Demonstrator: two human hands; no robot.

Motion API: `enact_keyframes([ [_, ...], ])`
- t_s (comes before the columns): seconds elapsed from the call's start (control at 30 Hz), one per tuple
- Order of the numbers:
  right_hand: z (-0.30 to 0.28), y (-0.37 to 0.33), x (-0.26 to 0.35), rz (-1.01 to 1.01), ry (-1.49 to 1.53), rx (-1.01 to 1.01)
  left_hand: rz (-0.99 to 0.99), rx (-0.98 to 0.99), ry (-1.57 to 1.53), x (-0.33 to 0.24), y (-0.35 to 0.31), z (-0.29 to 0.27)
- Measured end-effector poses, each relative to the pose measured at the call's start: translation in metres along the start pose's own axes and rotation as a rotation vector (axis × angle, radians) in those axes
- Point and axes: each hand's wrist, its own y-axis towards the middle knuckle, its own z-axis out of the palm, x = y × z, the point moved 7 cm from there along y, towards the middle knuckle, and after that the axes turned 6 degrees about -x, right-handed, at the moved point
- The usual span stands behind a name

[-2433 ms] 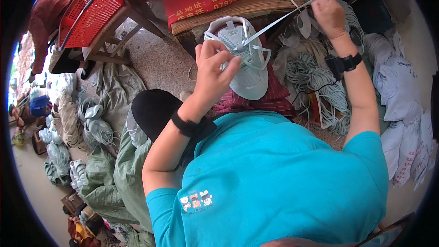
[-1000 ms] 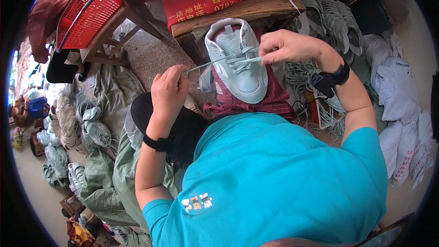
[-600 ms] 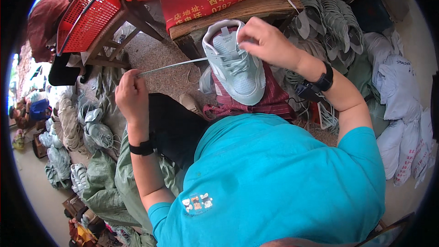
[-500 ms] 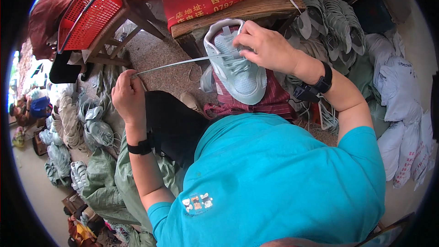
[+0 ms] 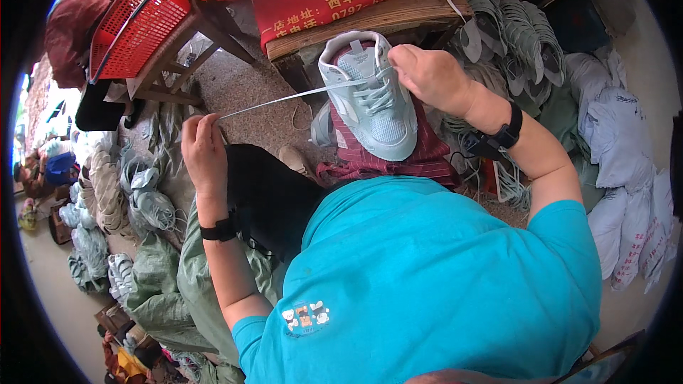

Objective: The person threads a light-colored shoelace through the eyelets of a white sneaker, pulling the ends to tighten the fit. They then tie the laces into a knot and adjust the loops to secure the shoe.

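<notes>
A pale mint-grey sneaker (image 5: 388, 135) rests on a maroon striped cloth (image 5: 430, 156) in front of me, its toe pointing toward my body. From its upper eyelets a flat light shoelace (image 5: 284, 97) stretches tight out to the left. My left hand (image 5: 204, 153) pinches the far end of that lace, well away from the shoe. Just right of the sneaker's lacing is my right hand (image 5: 435, 80), its fingers curled closed. What they grip is hidden. The lower rows of lacing lie across the sneaker's tongue.
A wooden bench (image 5: 370, 26) with a red printed cloth (image 5: 341, 1) stands beyond the sneaker. A red plastic basket (image 5: 139, 25) sits on a stool at the far left. Shoe uppers (image 5: 530, 39) hang at right, near white sacks (image 5: 622, 135). Green sacks (image 5: 160, 281) lie at left.
My right hand has moved right, off the lacing to the sneaker's side, and its fingers have closed. My left hand has shifted slightly right and down, still holding the shoelace.
</notes>
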Motion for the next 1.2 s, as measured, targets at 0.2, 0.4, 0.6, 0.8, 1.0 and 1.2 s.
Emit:
enact_keyframes([
  [0.2,-0.018,-0.008,-0.014,-0.096,-0.123,-0.084,-0.775,0.146,-0.39,0.044,-0.024,0.025],
  [0.4,-0.032,-0.006,-0.056,0.239,-0.081,-0.129,-1.248,-0.206,-1.855,0.038,-0.013,0.052],
  [0.6,-0.024,-0.022,-0.129,0.792,1.553,-0.478,-1.29,-0.23,-2.014,0.107,-0.04,0.057],
  [0.8,-0.097,-0.104,-0.272,0.883,1.381,-1.007,-1.205,-0.466,-1.571,0.186,-0.079,0.016],
  [1.0,-0.064,-0.095,-0.21,1.064,0.858,-0.6,-0.943,-0.153,-1.189,0.07,-0.036,0.05],
  [1.2,0.018,-0.022,-0.058,0.715,0.885,-0.004,-0.763,0.13,-1.479,-0.082,-0.003,0.097],
])
